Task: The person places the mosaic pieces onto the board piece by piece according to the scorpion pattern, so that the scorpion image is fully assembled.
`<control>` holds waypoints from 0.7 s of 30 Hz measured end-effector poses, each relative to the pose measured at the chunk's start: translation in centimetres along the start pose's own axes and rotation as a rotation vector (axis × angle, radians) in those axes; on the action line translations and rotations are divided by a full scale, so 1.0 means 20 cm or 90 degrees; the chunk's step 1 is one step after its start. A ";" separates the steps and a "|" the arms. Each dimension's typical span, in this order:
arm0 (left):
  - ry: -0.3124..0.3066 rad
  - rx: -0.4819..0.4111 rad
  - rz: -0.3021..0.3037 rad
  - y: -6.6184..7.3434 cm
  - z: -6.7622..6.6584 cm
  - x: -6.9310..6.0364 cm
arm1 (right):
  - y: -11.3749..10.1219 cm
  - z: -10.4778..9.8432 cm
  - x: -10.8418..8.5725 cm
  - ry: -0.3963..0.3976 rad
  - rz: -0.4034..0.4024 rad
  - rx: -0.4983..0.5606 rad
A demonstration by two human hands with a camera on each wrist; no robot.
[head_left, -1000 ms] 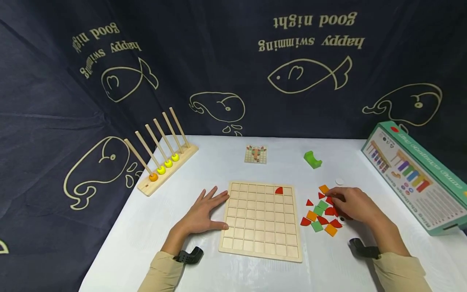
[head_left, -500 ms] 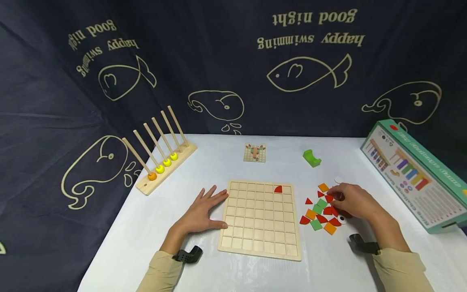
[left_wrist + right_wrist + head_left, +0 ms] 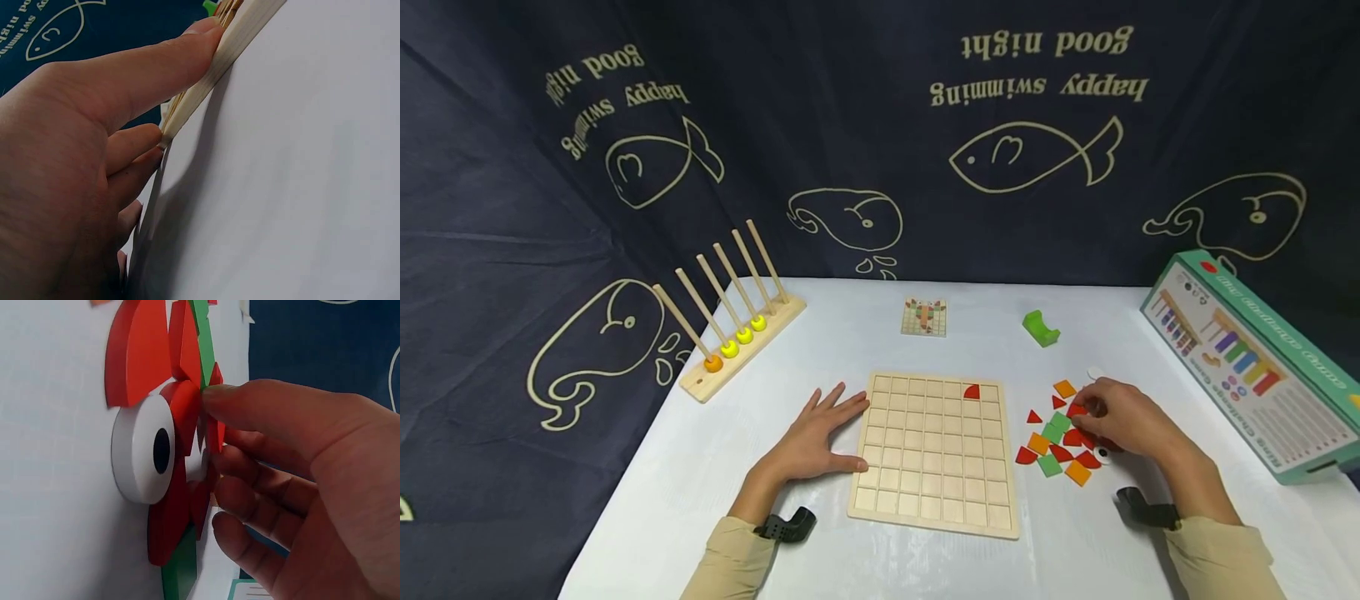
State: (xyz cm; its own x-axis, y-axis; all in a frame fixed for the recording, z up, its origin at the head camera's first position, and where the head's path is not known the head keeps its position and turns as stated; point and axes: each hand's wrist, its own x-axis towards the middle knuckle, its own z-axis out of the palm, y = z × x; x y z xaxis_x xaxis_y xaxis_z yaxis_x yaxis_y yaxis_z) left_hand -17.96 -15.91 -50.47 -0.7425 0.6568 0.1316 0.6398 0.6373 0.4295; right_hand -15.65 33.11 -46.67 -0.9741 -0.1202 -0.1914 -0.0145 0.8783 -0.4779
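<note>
Red piece [image 3: 216,434]: pinched by my right hand [image 3: 1123,417], best lifted clear of neighbouring pieces [image 3: 140,353]; spread left hand [image 3: 812,437] touches board [image 3: 932,460].

Curtain [image 3: 865,100]: "good night"; box [image 3: 1247,367]: "Challenge"

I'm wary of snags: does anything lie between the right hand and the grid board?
Yes: between the right hand and the grid board, loose pieces lie low on the table, including an orange square, a green square and a red triangle. Nothing taller is visible there.
</note>
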 end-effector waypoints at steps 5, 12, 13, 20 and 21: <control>-0.003 0.000 -0.004 0.00 0.00 0.00 | -0.03 0.01 0.00 0.020 0.002 -0.001; -0.004 0.004 -0.009 0.00 0.00 0.00 | -0.09 0.04 0.00 0.045 -0.015 -0.003; -0.005 0.006 -0.011 0.00 0.00 -0.01 | -0.09 0.04 0.00 0.048 -0.017 -0.002; -0.010 0.005 -0.013 -0.01 0.00 -0.01 | -0.16 0.08 0.00 0.065 -0.031 0.003; -0.008 0.005 -0.010 -0.01 0.00 0.00 | -0.16 0.09 0.00 0.069 -0.034 -0.001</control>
State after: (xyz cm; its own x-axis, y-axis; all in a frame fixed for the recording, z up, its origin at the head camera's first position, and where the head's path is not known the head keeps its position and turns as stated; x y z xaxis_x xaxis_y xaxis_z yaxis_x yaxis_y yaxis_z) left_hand -17.97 -16.03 -50.56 -0.7499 0.6518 0.1131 0.6297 0.6510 0.4238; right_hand -15.31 29.42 -46.58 -0.9907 -0.1160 -0.0713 -0.0673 0.8723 -0.4842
